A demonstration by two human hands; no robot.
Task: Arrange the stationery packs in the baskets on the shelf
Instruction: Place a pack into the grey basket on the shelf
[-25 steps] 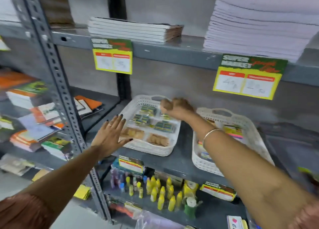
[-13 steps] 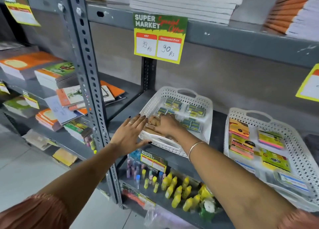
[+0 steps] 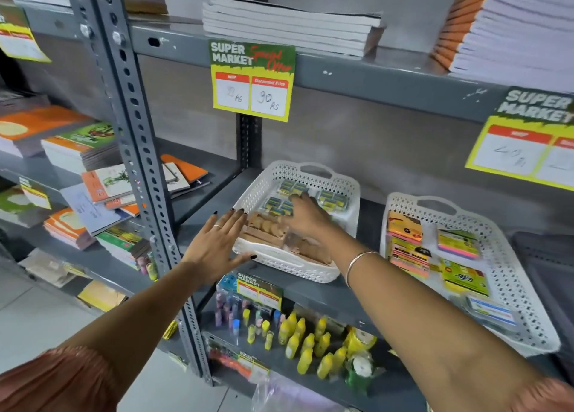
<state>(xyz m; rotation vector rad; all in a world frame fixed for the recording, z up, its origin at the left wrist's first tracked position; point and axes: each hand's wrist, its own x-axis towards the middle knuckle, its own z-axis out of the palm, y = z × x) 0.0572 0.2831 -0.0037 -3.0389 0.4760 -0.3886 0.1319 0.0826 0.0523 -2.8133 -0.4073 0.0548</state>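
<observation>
- The left hand (image 3: 217, 246) is spread flat, fingers wide, gripping nothing; it rests against the left front corner of the left basket (image 3: 281, 264), thumb along the front rim.
- A grey upright post (image 3: 133, 150) stands just left of that hand, with stacks of notebooks (image 3: 77, 150) on the shelves beyond it.
- The left basket sits on the middle shelf (image 3: 366, 296). Inside lie four green-and-blue packs (image 3: 334, 199) towards the back and tan packs (image 3: 270, 228) towards the front.
- The right hand (image 3: 306, 217) reaches into this basket, palm down, over the packs in the middle. Its fingertips touch a green-and-blue pack; I cannot tell whether its grip has closed on anything.
- A second white basket (image 3: 525, 318) stands just right, apart from the first, holding bright sticky-note packs (image 3: 459, 243).
- A price tag (image 3: 252, 80) hangs from the shelf above.
- Yellow bottles (image 3: 306, 346) crowd the shelf below.
</observation>
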